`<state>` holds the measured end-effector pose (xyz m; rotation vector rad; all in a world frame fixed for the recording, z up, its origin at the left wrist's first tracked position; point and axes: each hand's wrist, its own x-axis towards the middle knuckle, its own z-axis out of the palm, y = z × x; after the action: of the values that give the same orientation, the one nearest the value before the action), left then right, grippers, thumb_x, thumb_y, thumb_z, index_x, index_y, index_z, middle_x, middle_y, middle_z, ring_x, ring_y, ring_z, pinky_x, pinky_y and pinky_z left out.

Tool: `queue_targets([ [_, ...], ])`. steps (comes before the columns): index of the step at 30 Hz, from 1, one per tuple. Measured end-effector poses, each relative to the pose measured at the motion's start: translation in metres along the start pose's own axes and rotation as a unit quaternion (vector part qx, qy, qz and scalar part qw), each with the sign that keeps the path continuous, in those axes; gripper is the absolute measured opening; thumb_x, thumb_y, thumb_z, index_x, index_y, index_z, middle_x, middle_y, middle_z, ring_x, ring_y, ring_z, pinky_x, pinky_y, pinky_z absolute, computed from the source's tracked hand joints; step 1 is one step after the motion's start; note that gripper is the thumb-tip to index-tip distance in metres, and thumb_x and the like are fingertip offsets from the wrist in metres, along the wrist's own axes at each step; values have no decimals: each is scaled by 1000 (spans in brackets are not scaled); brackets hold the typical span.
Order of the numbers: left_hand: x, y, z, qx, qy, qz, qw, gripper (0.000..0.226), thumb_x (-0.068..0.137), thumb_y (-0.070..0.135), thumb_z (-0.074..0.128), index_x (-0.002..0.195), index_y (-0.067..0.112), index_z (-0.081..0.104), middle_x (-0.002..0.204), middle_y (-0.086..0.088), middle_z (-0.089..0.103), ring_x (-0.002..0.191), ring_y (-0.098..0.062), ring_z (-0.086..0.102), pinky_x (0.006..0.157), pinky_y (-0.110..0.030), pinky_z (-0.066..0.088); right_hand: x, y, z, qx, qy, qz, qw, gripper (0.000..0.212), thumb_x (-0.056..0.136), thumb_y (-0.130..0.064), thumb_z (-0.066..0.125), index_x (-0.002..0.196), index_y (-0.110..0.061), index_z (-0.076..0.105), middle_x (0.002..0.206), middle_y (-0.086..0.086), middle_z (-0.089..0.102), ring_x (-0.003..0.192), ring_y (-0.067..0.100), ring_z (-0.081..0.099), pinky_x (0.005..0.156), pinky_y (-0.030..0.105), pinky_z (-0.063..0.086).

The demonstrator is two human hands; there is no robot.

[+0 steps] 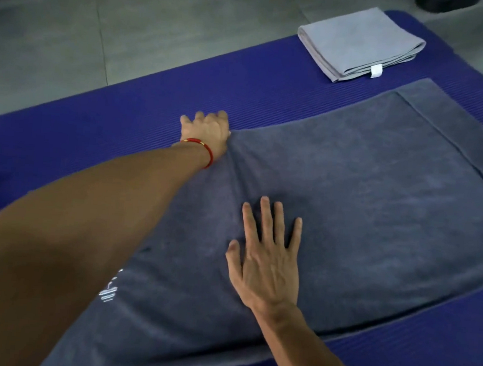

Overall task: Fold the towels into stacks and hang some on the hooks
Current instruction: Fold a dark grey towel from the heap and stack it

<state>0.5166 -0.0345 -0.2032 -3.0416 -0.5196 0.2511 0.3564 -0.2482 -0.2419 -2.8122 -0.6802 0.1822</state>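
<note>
Fingers (269,214) of the right hand (266,260) are spread flat and pressed on the large dark grey terry towel (377,199), spread mid-frame over the ribbed blue foam mat (123,121). Its far left corner is gripped by the curled left hand (207,131), arm fully extended. A folded light grey towel (358,42) lies upper right.

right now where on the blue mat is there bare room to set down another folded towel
Bare ribbed blue mat lies left of the folded light grey towel, beyond the left hand gripping the spread dark grey towel. A narrow strip runs along its near edge at right. The middle is taken: the right hand presses flat there.
</note>
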Motion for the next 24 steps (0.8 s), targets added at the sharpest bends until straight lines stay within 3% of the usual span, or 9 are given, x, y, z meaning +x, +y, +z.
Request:
queue_targets([
  [4, -30, -9, 24, -76, 56, 5, 996, 32, 103, 31, 42, 132, 17, 46, 136, -11, 47, 125, -34, 42, 100, -62, 37, -1, -1, 0, -2, 5, -21, 1000, 66, 99, -49, 32, 160, -25, 29, 169, 7, 23, 157, 29, 16, 122, 65, 9],
  [6, -66, -33, 33, -87, 83, -7, 993, 40, 103, 39, 37, 141, 26, 42, 149, -8, 38, 135, -33, 35, 106, -65, 32, 0, -2, 0, -3, -2, -26, 1000, 68, 99, -51, 32, 161, -26, 25, 169, 7, 20, 157, 29, 14, 122, 65, 7],
  [9, -139, -97, 60, -55, 24, -24, 998, 54, 105, 51, 26, 158, 45, 13, 169, -1, 3, 154, -33, 6, 115, -70, 13, -1, -1, 1, -16, -3, -32, 999, 72, 97, -54, 28, 163, -28, 18, 171, 5, 15, 158, 29, 9, 122, 65, 4],
  [12, -203, -167, 81, -68, -57, -109, 990, 58, 101, 63, 15, 153, 57, -11, 169, 6, -15, 155, -33, -11, 118, -69, -1, -1, -1, 4, -32, -9, -33, 999, 73, 96, -54, 26, 163, -28, 15, 171, 5, 12, 158, 28, 7, 122, 66, 3],
  [16, -246, -215, 83, -83, -105, -174, 976, 62, 100, 65, 16, 155, 53, -10, 169, 1, -14, 155, -32, -14, 122, -62, -1, -1, -6, 7, -58, -33, -12, 998, 73, 97, -54, 17, 164, -28, 10, 172, 6, 6, 158, 30, 1, 120, 68, 1],
  [18, -271, -213, 85, -100, -77, -179, 976, 61, 103, 59, 18, 160, 43, 0, 170, -2, -7, 156, -33, -8, 122, -62, 6, -10, -15, 11, -65, -54, 3, 996, 70, 99, -53, 10, 164, -28, 0, 172, 7, -3, 157, 33, -7, 119, 70, -1],
  [21, -338, -180, 87, -110, -1, -141, 984, 64, 101, 54, 23, 161, 32, 16, 169, -8, 8, 154, -34, 12, 120, -62, 18, -52, -39, 18, -66, -66, -58, 994, 73, 100, -58, 11, 164, -24, 4, 171, 12, -3, 156, 39, -8, 118, 71, -3],
  [24, -424, -132, 97, -152, 75, -20, 985, 67, 98, 49, 47, 158, 26, 29, 162, -8, 28, 146, -32, 33, 117, -63, 25, -106, -66, 27, -53, -87, -169, 980, 72, 101, -59, 18, 163, -22, 15, 171, 12, 2, 157, 37, -4, 120, 70, 0],
])
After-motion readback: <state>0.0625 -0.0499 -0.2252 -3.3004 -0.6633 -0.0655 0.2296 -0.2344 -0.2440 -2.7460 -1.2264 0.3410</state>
